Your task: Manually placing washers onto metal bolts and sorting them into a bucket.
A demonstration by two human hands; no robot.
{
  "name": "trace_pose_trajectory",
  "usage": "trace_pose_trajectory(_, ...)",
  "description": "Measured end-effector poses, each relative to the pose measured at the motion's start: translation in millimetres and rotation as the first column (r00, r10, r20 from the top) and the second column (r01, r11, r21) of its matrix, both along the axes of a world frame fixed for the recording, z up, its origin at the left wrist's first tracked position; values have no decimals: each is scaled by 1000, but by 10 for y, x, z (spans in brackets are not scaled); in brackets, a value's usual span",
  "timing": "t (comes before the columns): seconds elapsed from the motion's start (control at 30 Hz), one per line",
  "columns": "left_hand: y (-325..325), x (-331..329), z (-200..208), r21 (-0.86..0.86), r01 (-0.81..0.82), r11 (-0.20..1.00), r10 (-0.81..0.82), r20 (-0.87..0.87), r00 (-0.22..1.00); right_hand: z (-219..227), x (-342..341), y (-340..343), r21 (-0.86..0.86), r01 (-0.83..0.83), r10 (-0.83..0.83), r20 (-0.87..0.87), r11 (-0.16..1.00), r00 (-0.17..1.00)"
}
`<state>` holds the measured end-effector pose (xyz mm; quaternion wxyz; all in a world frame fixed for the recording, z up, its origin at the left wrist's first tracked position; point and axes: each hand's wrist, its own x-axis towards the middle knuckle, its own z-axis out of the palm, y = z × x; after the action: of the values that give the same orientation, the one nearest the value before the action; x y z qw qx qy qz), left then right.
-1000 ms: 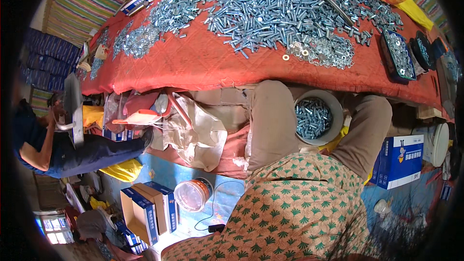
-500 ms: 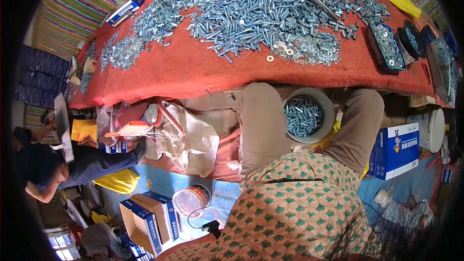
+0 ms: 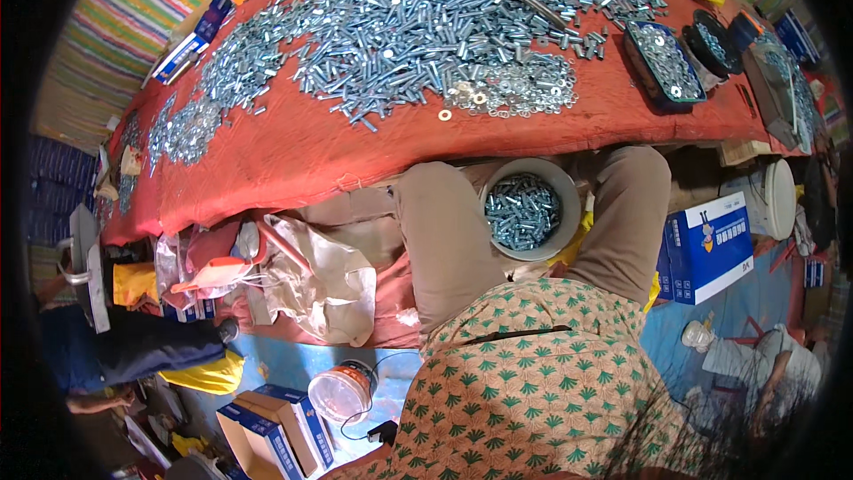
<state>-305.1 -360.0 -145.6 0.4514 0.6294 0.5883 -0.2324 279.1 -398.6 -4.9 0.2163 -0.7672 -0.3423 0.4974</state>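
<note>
Neither of my hands shows; only my lap and patterned shirt [image 3: 506, 364] are in view. A bucket [image 3: 569, 213] stands between my knees, part filled with metal bolt-like pieces [image 3: 522, 211]. Before me, a red cloth [image 3: 293, 160] covers the work surface, and a large heap of similar shiny metal pieces [image 3: 400, 44] is spread over it. Flat washers [image 3: 524, 84] lie along the heap's near edge, a larger yellowish one [image 3: 445, 116] beside them. A dark tray [image 3: 673, 107] of washers sits to the right, next to a round black dish [image 3: 733, 62] holding small metal parts.
A blue and white carton [image 3: 711, 244] is right of my knee. On the left are an orange-red plastic piece [image 3: 218, 274], a pale sack [image 3: 342, 302], a clear tub [image 3: 338, 396] and an opened carton [image 3: 258, 440]. One person [image 3: 115, 347] is at far left, another [image 3: 773, 373] at lower right.
The view has turned, so the heap, tray and bucket appear farther left. The person at left has shifted lower, and more of the person at lower right shows.
</note>
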Motion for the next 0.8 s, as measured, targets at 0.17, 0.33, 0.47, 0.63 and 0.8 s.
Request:
trace_pose_trajectory(0.17, 45, -14, -6, -21, 14, 1000, -14, -12, 1000, 38, -14, -51, -12, -2, 2, 5, 1000, 1000)
trace_pose_trajectory(0.33, 90, -20, -8, -26, 24, 999, -24, -22, 999, 49, -7, -97, -32, 2, -2, 3, 999, 1000)
trace_pose_trajectory(0.47, 98, -17, 1, -31, 23, 999, -24, -25, 999, 57, 15, -107, -41, -2, 2, 6, 999, 1000)
trace_pose_trajectory(0.63, 115, -23, 1, -34, 26, 999, -27, -34, 999, 58, 30, -95, -50, -16, 16, 4, 999, 1000)
trace_pose_trajectory(0.8, 148, -29, -8, -36, 24, 999, -26, -36, 999, 74, 43, -105, -57, -14, 15, 4, 998, 1000)
